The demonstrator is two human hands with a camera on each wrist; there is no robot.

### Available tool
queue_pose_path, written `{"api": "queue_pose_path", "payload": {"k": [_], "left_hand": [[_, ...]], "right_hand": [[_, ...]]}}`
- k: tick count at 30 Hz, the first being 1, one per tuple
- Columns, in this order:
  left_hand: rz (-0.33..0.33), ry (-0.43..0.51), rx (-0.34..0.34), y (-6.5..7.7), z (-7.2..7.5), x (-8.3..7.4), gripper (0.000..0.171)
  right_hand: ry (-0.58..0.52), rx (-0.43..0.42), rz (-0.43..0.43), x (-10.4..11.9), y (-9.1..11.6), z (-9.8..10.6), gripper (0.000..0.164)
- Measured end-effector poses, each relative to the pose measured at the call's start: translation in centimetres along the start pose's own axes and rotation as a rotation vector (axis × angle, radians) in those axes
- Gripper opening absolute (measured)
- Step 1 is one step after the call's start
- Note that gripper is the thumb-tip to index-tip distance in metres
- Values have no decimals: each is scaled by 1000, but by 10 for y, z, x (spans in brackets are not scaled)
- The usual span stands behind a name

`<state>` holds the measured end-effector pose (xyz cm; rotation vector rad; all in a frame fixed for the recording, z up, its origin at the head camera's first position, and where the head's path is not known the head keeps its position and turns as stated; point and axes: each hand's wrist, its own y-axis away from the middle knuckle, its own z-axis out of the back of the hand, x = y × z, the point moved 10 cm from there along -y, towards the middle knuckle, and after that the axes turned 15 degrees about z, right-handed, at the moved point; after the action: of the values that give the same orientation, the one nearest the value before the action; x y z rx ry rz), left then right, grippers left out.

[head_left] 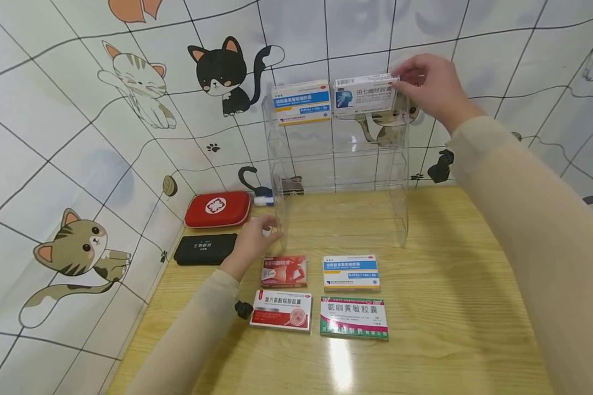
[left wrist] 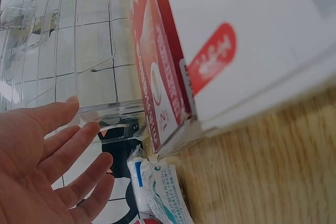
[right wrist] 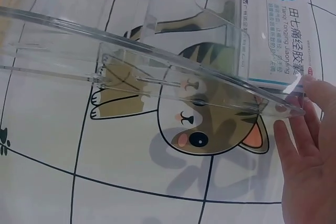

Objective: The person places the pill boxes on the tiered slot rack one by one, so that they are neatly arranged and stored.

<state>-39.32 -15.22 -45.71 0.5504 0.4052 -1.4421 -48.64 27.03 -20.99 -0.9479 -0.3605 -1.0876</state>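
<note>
At the top right of the clear acrylic rack (head_left: pixel 338 189), my right hand (head_left: pixel 432 88) pinches the right end of a white medicine box (head_left: pixel 365 96) with a blue picture. The right wrist view shows the thumb of that hand (right wrist: pixel 310 145) on the box's corner, by the rack's side panel. To the left on the same tier stands a blue-and-white medicine box (head_left: pixel 302 103). Low down, my left hand (head_left: pixel 252 241) is beside the rack's left foot, its fingers relaxed and holding nothing. A red medicine box (head_left: pixel 284 271) lies just in front of it.
Before the rack lie a second blue-and-white box (head_left: pixel 351 272), a red-and-white box (head_left: pixel 281 310) and a green-and-white box (head_left: pixel 353 317). Further left are a red zip case (head_left: pixel 218 209), a black pouch (head_left: pixel 205 249) and a small white-and-blue packet (head_left: pixel 264 201). A cat-print wall covering stands behind.
</note>
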Motion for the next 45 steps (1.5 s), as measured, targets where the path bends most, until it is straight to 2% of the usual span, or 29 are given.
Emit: {"api": "queue_pose_path", "payload": {"k": [7, 12, 16, 19, 21, 25, 29, 33, 37, 42, 45], "left_hand": [[8, -5, 18, 0, -1, -1, 41], [14, -4, 22, 0, 0, -1, 42], [23, 1, 26, 0, -1, 2, 42], [26, 4, 27, 1, -2, 3, 41], [25, 7, 25, 2, -2, 3, 40], [24, 7, 20, 2, -1, 3, 40], [27, 13, 23, 1, 0, 3, 40], [28, 18, 24, -1, 2, 3, 39], [29, 15, 30, -1, 2, 2, 39], [31, 16, 32, -1, 0, 3, 41], [28, 17, 31, -1, 0, 2, 41]], "right_hand": [[38, -35, 105, 2, 17, -4, 47], [110, -158, 237, 15, 47, -7, 59], [119, -256, 315, 27, 96, -13, 44], [90, -271, 349, 30, 144, -28, 32], [54, -257, 349, 28, 173, -42, 31], [45, -168, 330, 14, 220, -78, 33], [46, -16, 307, 0, 248, -117, 34], [27, 158, 268, -14, 263, -152, 34], [-43, 307, 207, -27, 273, -178, 38], [-82, 434, 139, -39, 284, -196, 60], [-52, 484, 119, -43, 292, -200, 75]]}}
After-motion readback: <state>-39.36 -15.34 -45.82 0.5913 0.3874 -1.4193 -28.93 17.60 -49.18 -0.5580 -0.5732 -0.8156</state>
